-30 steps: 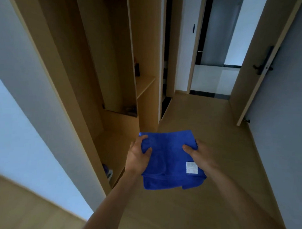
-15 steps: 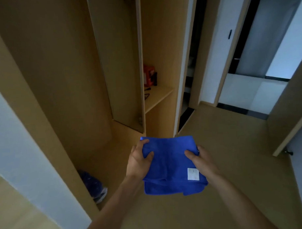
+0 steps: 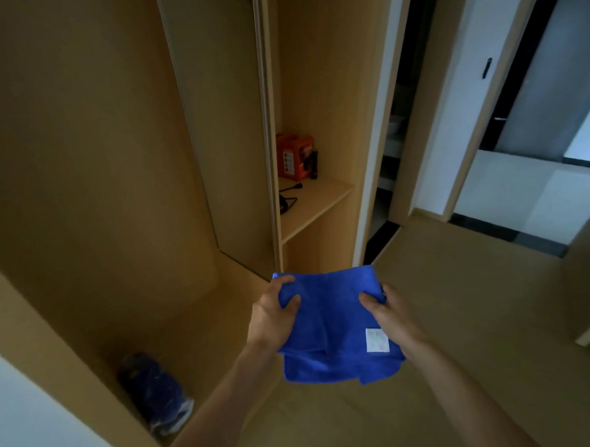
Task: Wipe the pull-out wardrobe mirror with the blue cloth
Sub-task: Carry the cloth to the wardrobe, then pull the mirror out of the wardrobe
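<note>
Pinching the folded blue cloth (image 3: pixel 330 325) with curled fingers, left hand (image 3: pixel 273 316) and right hand (image 3: pixel 390 317) face a wardrobe (image 3: pixel 84 163) holding an orange box (image 3: pixel 294 156) on its shelf (image 3: pixel 323 202), a bagged bundle (image 3: pixel 155 392) below.

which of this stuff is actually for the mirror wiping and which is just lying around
For the job: blue cloth, held by left hand and right hand; pull-out mirror panel.
Lying about: orange box and black cable on the shelf; dark blue bundle on the wardrobe floor.

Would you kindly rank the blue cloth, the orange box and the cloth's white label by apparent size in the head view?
Largest to smallest: blue cloth, orange box, white label. Nearness to the camera enlarges the cloth.
</note>
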Tool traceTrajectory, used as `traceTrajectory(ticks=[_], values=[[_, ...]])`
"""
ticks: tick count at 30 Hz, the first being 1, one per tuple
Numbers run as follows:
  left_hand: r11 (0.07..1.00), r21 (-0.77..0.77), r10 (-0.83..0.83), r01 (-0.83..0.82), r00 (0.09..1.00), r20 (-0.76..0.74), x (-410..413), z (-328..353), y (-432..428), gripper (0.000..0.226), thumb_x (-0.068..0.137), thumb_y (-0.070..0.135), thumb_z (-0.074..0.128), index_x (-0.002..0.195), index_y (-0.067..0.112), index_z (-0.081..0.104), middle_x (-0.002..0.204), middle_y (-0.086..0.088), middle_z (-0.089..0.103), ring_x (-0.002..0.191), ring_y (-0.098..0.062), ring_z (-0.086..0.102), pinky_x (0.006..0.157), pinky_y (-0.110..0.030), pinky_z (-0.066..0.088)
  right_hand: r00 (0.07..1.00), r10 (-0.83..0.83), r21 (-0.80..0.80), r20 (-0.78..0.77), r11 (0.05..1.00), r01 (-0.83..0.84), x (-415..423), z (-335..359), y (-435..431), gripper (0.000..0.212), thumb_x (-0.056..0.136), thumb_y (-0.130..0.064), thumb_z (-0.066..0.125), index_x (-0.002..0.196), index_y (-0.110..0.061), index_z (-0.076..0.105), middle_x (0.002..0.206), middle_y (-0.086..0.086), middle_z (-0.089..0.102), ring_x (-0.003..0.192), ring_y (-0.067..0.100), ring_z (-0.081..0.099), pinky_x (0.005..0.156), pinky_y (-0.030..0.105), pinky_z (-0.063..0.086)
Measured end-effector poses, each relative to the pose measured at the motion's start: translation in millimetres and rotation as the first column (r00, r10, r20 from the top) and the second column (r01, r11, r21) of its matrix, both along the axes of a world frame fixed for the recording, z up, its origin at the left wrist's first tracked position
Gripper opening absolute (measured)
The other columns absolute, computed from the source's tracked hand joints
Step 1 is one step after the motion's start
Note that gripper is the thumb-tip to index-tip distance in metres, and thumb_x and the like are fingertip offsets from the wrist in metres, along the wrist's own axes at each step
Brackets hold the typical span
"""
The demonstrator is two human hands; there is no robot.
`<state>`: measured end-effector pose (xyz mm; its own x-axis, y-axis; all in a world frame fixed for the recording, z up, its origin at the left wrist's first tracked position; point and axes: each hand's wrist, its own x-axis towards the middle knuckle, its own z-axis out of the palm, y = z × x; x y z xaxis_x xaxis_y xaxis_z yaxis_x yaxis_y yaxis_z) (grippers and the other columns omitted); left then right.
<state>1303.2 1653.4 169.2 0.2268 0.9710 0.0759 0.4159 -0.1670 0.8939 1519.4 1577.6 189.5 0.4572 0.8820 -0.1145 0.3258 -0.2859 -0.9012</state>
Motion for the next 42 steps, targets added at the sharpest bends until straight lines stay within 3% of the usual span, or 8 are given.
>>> traceTrajectory(ticks=[3, 8, 16, 23, 27, 34, 36, 42], values=[[1.0, 0.003, -0.007, 0.007, 1.0, -0.004, 11, -2, 36, 0.032, 0.102, 0.024, 0.059, 0.132, 0.033, 0.058, 0.116, 0.007, 0.063, 0.087, 0.002, 0.06, 0.064, -0.007, 0.05, 1.0, 0.024, -0.009, 0.008, 1.0, -0.024, 13, 1, 39, 0.012, 0.093, -0.033, 0.061, 0.092, -0.021, 0.058, 0.085, 0.003, 0.068, 0.077, 0.022, 0.067, 0.072, 0.04, 0.053], [0.999, -0.005, 0.041, -0.041, 0.999, 0.023, 26, 3, 91, 0.023, 0.101, 0.027, 0.059, 0.121, 0.039, 0.06, 0.097, 0.009, 0.066, 0.083, -0.016, 0.069, 0.072, -0.044, 0.061, 0.998, 0.056, -0.018, 0.022, 0.998, -0.055, 33, 1, 102, 0.014, 0.094, -0.035, 0.061, 0.099, -0.022, 0.059, 0.093, 0.002, 0.071, 0.079, 0.018, 0.07, 0.072, 0.038, 0.056], [0.985, 0.043, 0.164, -0.166, 0.985, 0.044, 23, 14, 143, 0.019, 0.1, 0.022, 0.059, 0.112, 0.037, 0.058, 0.086, 0.002, 0.066, 0.075, -0.029, 0.066, 0.066, -0.05, 0.056, 0.989, 0.139, -0.042, 0.06, 0.99, -0.136, 29, -8, 186, 0.012, 0.092, -0.038, 0.061, 0.094, -0.028, 0.055, 0.092, -0.002, 0.068, 0.082, 0.018, 0.068, 0.079, 0.042, 0.055], [0.947, 0.053, 0.31, -0.316, 0.945, 0.108, 21, 11, 169, 0.015, 0.099, 0.025, 0.062, 0.1, 0.04, 0.058, 0.094, 0.014, 0.066, 0.075, 0.004, 0.063, 0.06, -0.015, 0.051, 0.952, 0.304, -0.029, 0.031, 0.952, -0.304, 29, -13, 242, 0.003, 0.094, -0.031, 0.059, 0.095, -0.029, 0.06, 0.089, -0.004, 0.07, 0.078, 0.015, 0.069, 0.07, 0.034, 0.054], [0.904, 0.048, 0.414, -0.424, 0.899, 0.144, 36, 13, 174, 0.007, 0.096, 0.035, 0.068, 0.099, 0.036, 0.061, 0.105, 0.014, 0.068, 0.09, 0.002, 0.064, 0.075, -0.024, 0.057, 0.893, 0.451, -0.086, -0.008, 0.889, -0.45, 45, -15, 267, 0.01, 0.1, -0.027, 0.055, 0.107, -0.025, 0.061, 0.096, -0.003, 0.071, 0.081, 0.015, 0.069, 0.064, 0.03, 0.052], [0.809, 0.124, 0.56, -0.574, 0.818, 0.132, 68, 26, 173, 0.004, 0.1, 0.032, 0.061, 0.103, 0.031, 0.064, 0.101, 0.014, 0.069, 0.092, -0.001, 0.064, 0.075, -0.018, 0.052, 0.765, 0.642, -0.151, 0.045, 0.762, -0.63, 75, -12, 307, 0.01, 0.101, -0.029, 0.053, 0.099, -0.038, 0.056, 0.103, -0.01, 0.066, 0.092, 0.013, 0.067, 0.09, 0.047, 0.056], [0.781, 0.144, 0.599, -0.608, 0.794, 0.107, 75, 32, 169, 0.007, 0.101, 0.033, 0.06, 0.105, 0.031, 0.065, 0.101, 0.016, 0.069, 0.093, 0.002, 0.063, 0.076, -0.016, 0.051, 0.73, 0.683, -0.18, 0.028, 0.722, -0.669, 75, -13, 312, 0.015, 0.101, -0.029, 0.054, 0.115, -0.031, 0.056, 0.111, -0.007, 0.063, 0.098, 0.013, 0.065, 0.091, 0.045, 0.055], [0.733, 0.191, 0.659, -0.653, 0.751, 0.038, 84, 46, 172, 0.011, 0.101, 0.03, 0.059, 0.109, 0.029, 0.068, 0.102, 0.012, 0.07, 0.092, 0.001, 0.063, 0.074, -0.012, 0.048, 0.648, 0.762, -0.188, 0.005, 0.637, -0.747, 70, -6, 322, 0.04, 0.102, -0.02, 0.052, 0.142, -0.017, 0.045, 0.118, -0.001, 0.06, 0.094, 0.016, 0.065, 0.068, 0.026, 0.056]])
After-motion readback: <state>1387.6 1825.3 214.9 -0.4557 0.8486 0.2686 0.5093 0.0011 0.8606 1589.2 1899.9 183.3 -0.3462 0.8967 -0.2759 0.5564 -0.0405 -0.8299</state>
